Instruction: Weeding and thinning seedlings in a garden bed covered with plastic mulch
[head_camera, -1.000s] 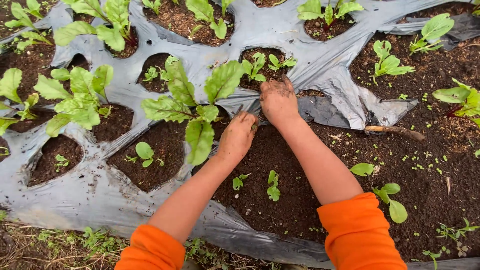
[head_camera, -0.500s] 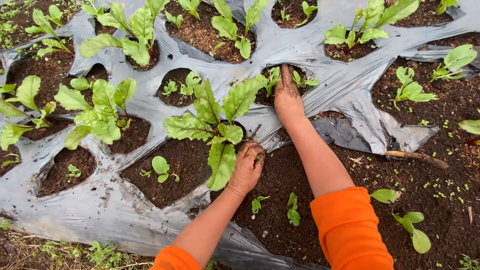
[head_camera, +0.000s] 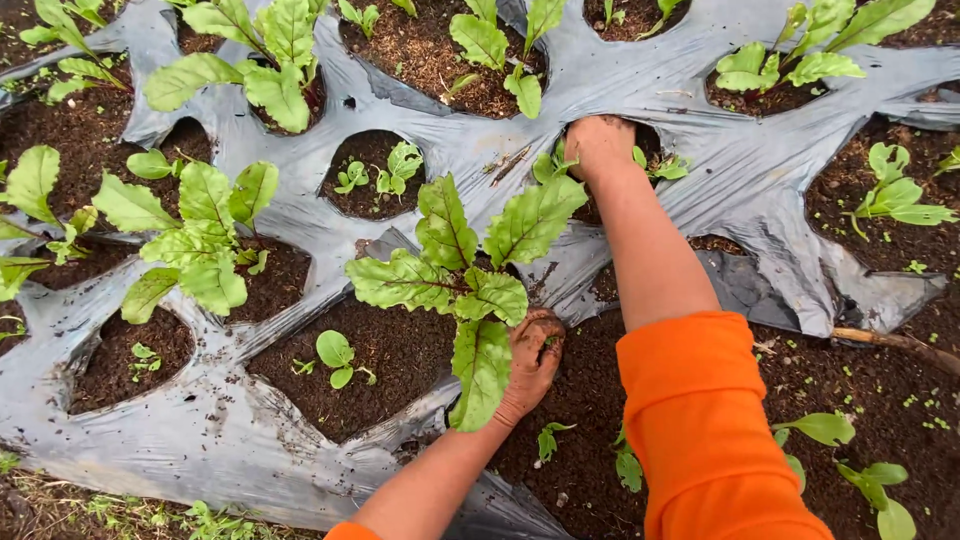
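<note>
My left hand (head_camera: 530, 362), caked in soil, rests with its fingers curled into the dark earth at the base of a large leafy plant (head_camera: 465, 270). One of that plant's leaves hangs against the wrist. My right hand (head_camera: 598, 143) reaches farther out into a hole in the grey plastic sheet (head_camera: 640, 80). It presses down on the soil beside small seedlings (head_camera: 655, 165), and its fingertips are hidden. Both arms wear orange sleeves (head_camera: 705, 430) pushed up.
Leafy plants grow in other holes of the sheet at the left (head_camera: 205, 235) and along the top (head_camera: 495, 50). Tiny seedlings (head_camera: 335, 355) stand in the hole at my left. Bare soil with small sprouts (head_camera: 860, 470) and a stick (head_camera: 895, 342) lie on the right.
My right hand has stretched away from me, from the sheet's edge into the far hole. My left hand has stayed at the big plant's base. The view has shifted forward.
</note>
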